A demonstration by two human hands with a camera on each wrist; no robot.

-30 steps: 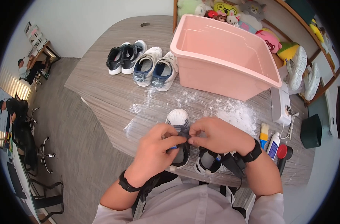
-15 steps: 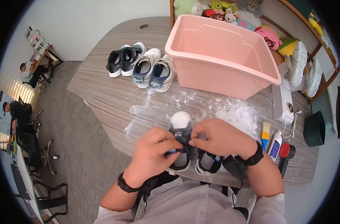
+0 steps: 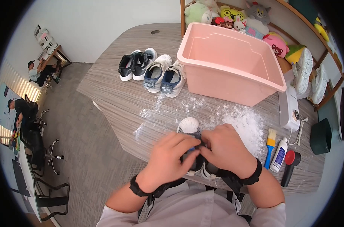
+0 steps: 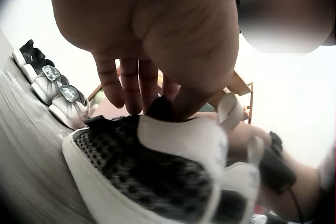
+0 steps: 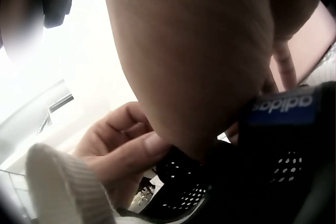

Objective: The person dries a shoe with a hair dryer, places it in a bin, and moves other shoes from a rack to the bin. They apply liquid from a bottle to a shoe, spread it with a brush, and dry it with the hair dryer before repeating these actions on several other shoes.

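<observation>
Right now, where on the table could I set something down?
Beyond the black shoes, up to the hole; and left of them, to the table edge. Crowded: right, with brush and bottle; and around both hands at the front shoe.

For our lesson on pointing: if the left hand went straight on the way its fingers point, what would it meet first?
Probably the right hand, its fingers close ahead over the shoe; the left hand's exact depth against it is hard to tell.
</observation>
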